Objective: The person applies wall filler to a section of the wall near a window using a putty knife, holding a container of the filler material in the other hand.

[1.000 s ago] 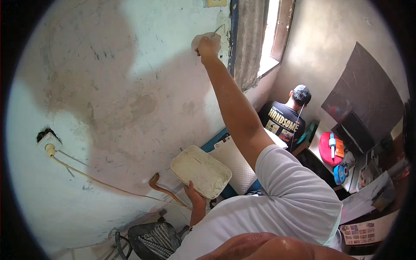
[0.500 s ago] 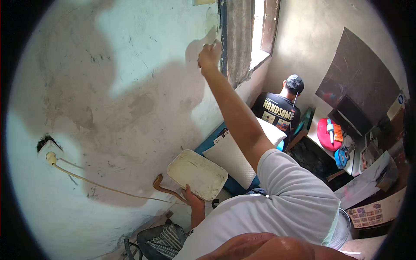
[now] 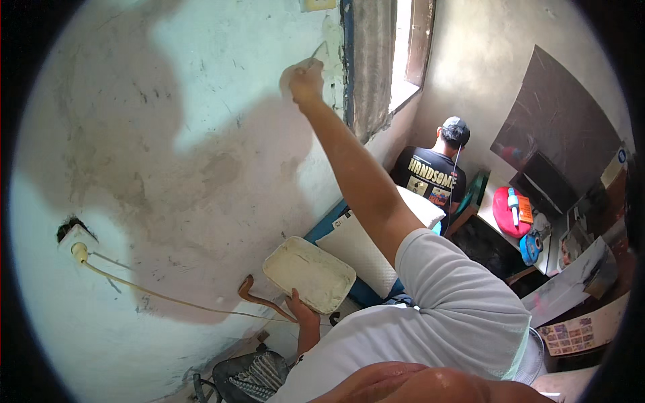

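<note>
High on the wall (image 3: 222,80), beside the window's edge, my right hand (image 3: 306,82) is closed around a tool. Only a thin flat blade, like a putty knife (image 3: 321,50), shows above the fingers; its handle is hidden in the fist. The blade's tip is close to the wall by a pale patch. Lower down, my left hand (image 3: 306,318) grips the near edge of a shallow, cream-coloured rectangular tray (image 3: 310,272), thumb on top. Pale smears coat the tray's inside. A curved brown wooden piece (image 3: 261,299) is next to my left hand.
A plug in a wall socket (image 3: 79,252) trails a cable (image 3: 168,297) toward my left hand. White pillows (image 3: 363,252) lie on a blue bed beyond the tray. A seated person (image 3: 433,164) is by the desk (image 3: 494,201). A black chair-like object (image 3: 248,379) stands below.
My right hand has moved left and slightly down along the wall, away from the window edge, and the blade now shows. My left hand and the tray have barely shifted.
</note>
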The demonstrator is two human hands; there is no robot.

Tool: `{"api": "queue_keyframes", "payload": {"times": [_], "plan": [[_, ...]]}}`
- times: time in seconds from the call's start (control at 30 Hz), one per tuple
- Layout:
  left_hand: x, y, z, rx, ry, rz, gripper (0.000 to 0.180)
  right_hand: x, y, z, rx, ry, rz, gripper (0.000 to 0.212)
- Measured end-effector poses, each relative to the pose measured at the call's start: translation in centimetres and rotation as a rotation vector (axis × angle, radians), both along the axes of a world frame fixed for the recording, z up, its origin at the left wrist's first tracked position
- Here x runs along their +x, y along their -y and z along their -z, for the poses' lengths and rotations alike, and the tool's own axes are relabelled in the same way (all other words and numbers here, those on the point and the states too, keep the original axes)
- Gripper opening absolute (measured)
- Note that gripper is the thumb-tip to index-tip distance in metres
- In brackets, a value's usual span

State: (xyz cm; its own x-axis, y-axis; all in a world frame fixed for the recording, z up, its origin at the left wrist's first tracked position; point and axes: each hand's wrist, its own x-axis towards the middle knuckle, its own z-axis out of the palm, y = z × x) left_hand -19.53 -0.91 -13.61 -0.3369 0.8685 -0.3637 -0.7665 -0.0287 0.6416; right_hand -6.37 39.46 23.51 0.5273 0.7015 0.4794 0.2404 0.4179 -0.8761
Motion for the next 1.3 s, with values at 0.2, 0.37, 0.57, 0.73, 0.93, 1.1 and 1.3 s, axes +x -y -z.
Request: {"api": "queue_keyframes", "payload": {"times": [0.2, 0.37, 0.57, 0.73, 0.93, 1.1, 1.3], "plan": [[0.3, -1.3, -0.7, 0.016, 0.007, 0.087, 0.047, -0.6, 3.0, 3.2, 0.147, -0.114, -0.213, 0.049], [0.4, -1.5, -2.3, 0.061, -0.009, 0.080, 0.048, 2.7, 3.9, 3.4, 0.069, -0.257, -0.112, 0.050], [-1.3, -0.4, -0.1, 0.049, -0.096, 0.042, 0.055, 2.0, 0.8, 2.3, -0.047, -0.104, -0.119, 0.049], [-1.1, -0.4, 0.0, -0.009, -0.086, 0.025, 0.055, 0.5, -0.5, 3.9, -0.043, 0.014, -0.101, 0.054], [-1.6, -1.5, 0.5, 0.052, -0.030, 0.067, 0.050, -2.4, 7.4, 4.1, 0.019, -0.214, -0.409, 0.048], [0.0, -1.8, -4.3, 0.130, 0.012, 0.081, 0.050, 3.7, 15.3, 6.4, -0.051, -0.726, -0.925, 0.043], [-1.5, -1.2, -4.2, 0.185, -0.027, 0.100, 0.055, 9.4, 21.3, 10.9, -0.036, -1.142, -1.290, 0.032]]}}
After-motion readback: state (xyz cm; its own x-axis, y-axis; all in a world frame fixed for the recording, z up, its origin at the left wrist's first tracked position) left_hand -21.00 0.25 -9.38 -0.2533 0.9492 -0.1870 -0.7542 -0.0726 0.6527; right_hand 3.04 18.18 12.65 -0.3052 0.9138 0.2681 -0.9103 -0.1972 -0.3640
